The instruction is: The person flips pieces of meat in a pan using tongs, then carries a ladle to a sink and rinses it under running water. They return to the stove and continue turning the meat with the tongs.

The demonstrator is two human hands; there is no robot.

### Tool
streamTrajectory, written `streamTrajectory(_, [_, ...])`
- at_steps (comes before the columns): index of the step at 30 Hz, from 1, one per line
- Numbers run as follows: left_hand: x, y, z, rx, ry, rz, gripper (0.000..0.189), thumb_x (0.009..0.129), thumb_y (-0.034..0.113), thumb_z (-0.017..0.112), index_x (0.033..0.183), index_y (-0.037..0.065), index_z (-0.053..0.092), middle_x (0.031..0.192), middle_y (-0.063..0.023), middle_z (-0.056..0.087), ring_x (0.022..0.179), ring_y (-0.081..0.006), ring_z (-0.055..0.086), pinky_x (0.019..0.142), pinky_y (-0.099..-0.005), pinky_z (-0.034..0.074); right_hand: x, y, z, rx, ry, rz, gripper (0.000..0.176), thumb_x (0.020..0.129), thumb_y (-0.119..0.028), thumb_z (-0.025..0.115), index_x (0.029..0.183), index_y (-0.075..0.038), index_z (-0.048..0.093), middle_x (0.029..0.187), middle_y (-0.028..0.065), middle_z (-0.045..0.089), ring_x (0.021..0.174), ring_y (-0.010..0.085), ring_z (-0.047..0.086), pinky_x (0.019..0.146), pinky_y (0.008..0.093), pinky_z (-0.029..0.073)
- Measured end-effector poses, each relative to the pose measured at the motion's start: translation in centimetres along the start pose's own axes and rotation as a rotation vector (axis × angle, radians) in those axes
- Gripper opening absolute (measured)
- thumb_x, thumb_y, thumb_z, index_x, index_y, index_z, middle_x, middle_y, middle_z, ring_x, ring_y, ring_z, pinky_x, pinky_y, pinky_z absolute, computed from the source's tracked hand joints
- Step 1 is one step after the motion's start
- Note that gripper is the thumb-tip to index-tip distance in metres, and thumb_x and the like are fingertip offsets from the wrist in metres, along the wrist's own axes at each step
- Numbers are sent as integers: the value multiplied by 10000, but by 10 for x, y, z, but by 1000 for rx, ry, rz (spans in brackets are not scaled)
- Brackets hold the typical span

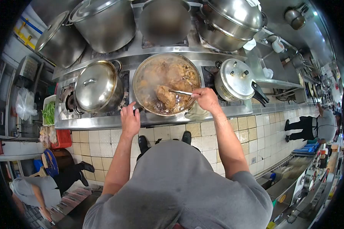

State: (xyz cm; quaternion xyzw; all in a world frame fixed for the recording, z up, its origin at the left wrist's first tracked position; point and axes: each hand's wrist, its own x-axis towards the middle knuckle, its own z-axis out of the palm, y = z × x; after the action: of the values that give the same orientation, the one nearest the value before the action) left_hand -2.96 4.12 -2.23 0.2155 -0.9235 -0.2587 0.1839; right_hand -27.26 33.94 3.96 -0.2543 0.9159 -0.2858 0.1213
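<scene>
A wide steel pot [140,82] of brown broth and meat stands on the stove in front of me. My right hand [205,98] is over its right rim, closed around a metal utensil [180,92] whose tip touches a large piece of meat [166,97] in the broth. My left hand [130,119] rests on the stove's steel front edge by the pot's lower left rim, fingers spread, holding nothing.
A lidded steel pot [96,85] sits to the left, a pressure cooker [237,79] to the right, and several big stockpots [103,23] behind. A tray of green vegetables [49,112] lies far left. Other people stand at lower left [38,191] and far right [313,128] on the tiled floor.
</scene>
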Motion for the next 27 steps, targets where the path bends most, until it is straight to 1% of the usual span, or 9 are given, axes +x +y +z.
streamTrajectory(5, [0, -3, 3, -14, 7, -1, 396, 1038, 134, 588, 1425, 56, 554, 1225, -227, 573, 1170, -424, 526, 1060, -511, 407, -10, -5, 11, 21, -8, -43, 207, 941, -333, 758, 1062, -187, 843, 1018, 125, 790, 968, 352, 755, 837, 453, 594])
streamTrajectory(10, [0, -4, 3, 1, 12, -1, 404, 1032, 123, 588, 1429, 61, 548, 1228, -229, 569, 1178, -432, 524, 1062, -513, 408, -13, -14, 6, -11, -73, -56, 201, 948, -335, 751, 1074, -207, 840, 1001, 110, 794, 949, 351, 755, 827, 456, 592])
streamTrajectory(12, [0, -3, 4, -18, 12, -10, 406, 1031, 126, 585, 1430, 64, 547, 1232, -231, 566, 1182, -437, 521, 1066, -519, 407, -12, -13, 8, 5, -93, -133, 196, 949, -336, 746, 1077, -222, 842, 994, 104, 795, 934, 348, 755, 814, 458, 590])
streamTrajectory(13, [0, -3, 4, -20, 9, -7, 406, 1031, 126, 585, 1430, 64, 547, 1232, -231, 566, 1182, -437, 521, 1066, -519, 407, -11, -13, 9, 5, -90, -130, 196, 949, -336, 746, 1077, -222, 842, 994, 104, 795, 934, 348, 755, 814, 458, 590])
streamTrajectory(15, [-1, -2, 3, -12, 3, -10, 409, 1034, 134, 583, 1435, 66, 542, 1240, -231, 563, 1185, -439, 517, 1070, -526, 405, -10, -22, 10, -59, -118, -150, 192, 949, -340, 743, 1063, -222, 843, 965, 102, 792, 918, 348, 751, 801, 467, 586])
streamTrajectory(18, [-1, -1, 1, -9, -2, -12, 416, 1035, 141, 585, 1441, 66, 535, 1245, -229, 562, 1187, -439, 516, 1071, -528, 404, -8, -39, 11, -108, -108, -190, 185, 950, -346, 742, 1045, -222, 842, 926, 103, 785, 901, 350, 746, 790, 482, 582])
streamTrajectory(22, [-1, 1, 0, -8, -9, -24, 417, 1041, 142, 581, 1447, 63, 528, 1249, -228, 564, 1191, -438, 515, 1073, -526, 403, -2, -38, 32, -91, -78, -198, 183, 952, -356, 740, 1031, -225, 840, 905, 103, 778, 893, 356, 742, 789, 492, 579])
streamTrajectory(24, [-1, 0, 1, -10, 5, -10, 413, 1045, 139, 577, 1447, 57, 526, 1255, -229, 564, 1194, -436, 515, 1073, -525, 403, 0, -40, 37, -48, -125, -227, 181, 953, -354, 742, 1032, -224, 840, 917, 104, 779, 898, 355, 741, 788, 495, 577])
streamTrajectory(27, [-1, -4, 3, -3, 9, 6, 412, 1048, 135, 576, 1449, 54, 523, 1262, -231, 563, 1198, -433, 514, 1072, -524, 405, -2, -41, 42, -29, -134, -251, 177, 953, -339, 745, 1030, -211, 841, 919, 114, 777, 900, 357, 742, 794, 491, 576])
